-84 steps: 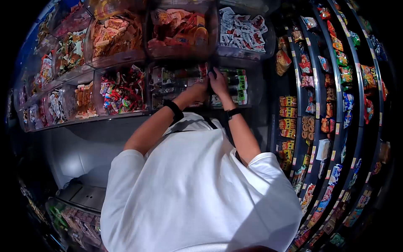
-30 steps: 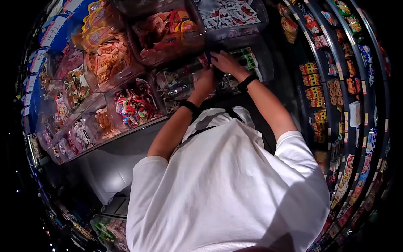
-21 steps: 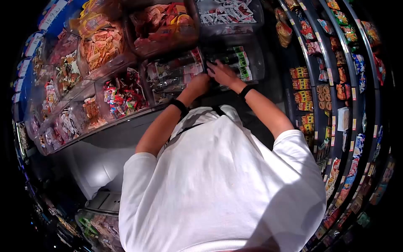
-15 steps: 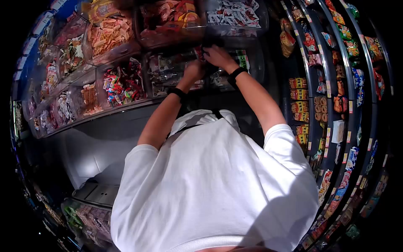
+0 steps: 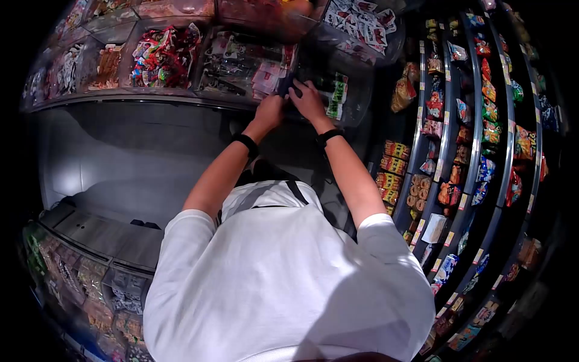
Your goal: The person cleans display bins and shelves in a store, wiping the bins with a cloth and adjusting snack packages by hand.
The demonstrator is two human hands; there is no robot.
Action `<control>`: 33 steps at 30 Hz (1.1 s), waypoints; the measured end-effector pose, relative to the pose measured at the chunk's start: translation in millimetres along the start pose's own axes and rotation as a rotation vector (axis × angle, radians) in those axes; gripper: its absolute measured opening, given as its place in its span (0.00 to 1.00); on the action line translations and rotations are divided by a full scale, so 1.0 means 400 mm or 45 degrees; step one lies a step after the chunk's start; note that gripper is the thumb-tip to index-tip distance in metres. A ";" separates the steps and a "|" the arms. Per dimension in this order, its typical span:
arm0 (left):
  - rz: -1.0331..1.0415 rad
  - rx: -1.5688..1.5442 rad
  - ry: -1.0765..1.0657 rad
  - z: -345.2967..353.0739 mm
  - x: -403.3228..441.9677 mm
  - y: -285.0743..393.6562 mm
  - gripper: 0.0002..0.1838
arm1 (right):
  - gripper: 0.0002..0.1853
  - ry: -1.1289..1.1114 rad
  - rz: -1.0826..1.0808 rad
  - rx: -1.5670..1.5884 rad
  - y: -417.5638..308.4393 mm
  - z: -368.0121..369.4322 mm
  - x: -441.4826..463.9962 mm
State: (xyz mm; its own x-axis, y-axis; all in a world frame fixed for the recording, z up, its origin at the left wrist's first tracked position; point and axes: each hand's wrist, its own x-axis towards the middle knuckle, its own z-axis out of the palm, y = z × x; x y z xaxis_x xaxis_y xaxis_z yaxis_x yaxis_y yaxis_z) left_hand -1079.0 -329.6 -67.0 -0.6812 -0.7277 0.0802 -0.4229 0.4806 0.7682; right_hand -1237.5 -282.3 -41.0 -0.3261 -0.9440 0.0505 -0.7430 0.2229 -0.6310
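At the upper middle of the frame, two bare hands are placed close to each other. The left hand point(image 5: 269, 111) is seen with its fingers folded; the right hand point(image 5: 307, 101) is seen just beside it, slightly higher, with its fingers bent. Between them a dark strip point(image 5: 289, 83) is reached, but whether it is pinched or only touched cannot be told, because the fingertips are partly hidden.

Near the left hand, pink packets point(image 5: 266, 78) are contained in a clear plastic bin point(image 5: 226, 99). To the right of the right hand, green-and-white packets point(image 5: 338, 96) are laid in another bin. Around each wrist a black band is worn. At the upper left of the frame, red-wrapped sweets point(image 5: 163, 57) are heaped; at the upper right of the middle, white sachets point(image 5: 362, 27) are piled. Along the right side, bagged snacks point(image 5: 488, 108) are arranged on shelves.
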 end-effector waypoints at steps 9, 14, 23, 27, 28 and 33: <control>-0.333 -0.257 -0.092 0.002 0.028 0.057 0.22 | 0.23 -0.063 -0.143 -0.093 -0.006 -0.072 0.079; -0.285 -0.135 0.133 0.065 0.207 0.041 0.28 | 0.25 0.117 -0.188 -0.038 0.093 -0.088 0.261; -0.307 -0.355 0.272 0.050 0.347 0.113 0.30 | 0.25 0.035 0.031 0.175 0.141 -0.132 0.362; -0.209 -0.413 0.176 0.146 0.386 0.122 0.34 | 0.24 0.021 0.033 0.114 0.224 -0.171 0.336; -0.106 -0.443 0.103 0.196 0.400 0.097 0.36 | 0.24 0.037 0.024 0.111 0.239 -0.187 0.334; -0.230 -0.438 -0.328 0.248 0.412 0.186 0.52 | 0.27 0.020 0.366 0.106 0.288 -0.280 0.285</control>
State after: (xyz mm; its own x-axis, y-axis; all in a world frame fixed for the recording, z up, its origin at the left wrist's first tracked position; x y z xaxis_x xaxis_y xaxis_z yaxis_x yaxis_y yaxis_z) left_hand -1282.0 -364.9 -59.7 -0.7593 -0.6188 -0.2014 -0.3554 0.1351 0.9249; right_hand -1425.7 -336.9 -21.1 -0.5256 -0.8410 -0.1279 -0.5689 0.4593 -0.6822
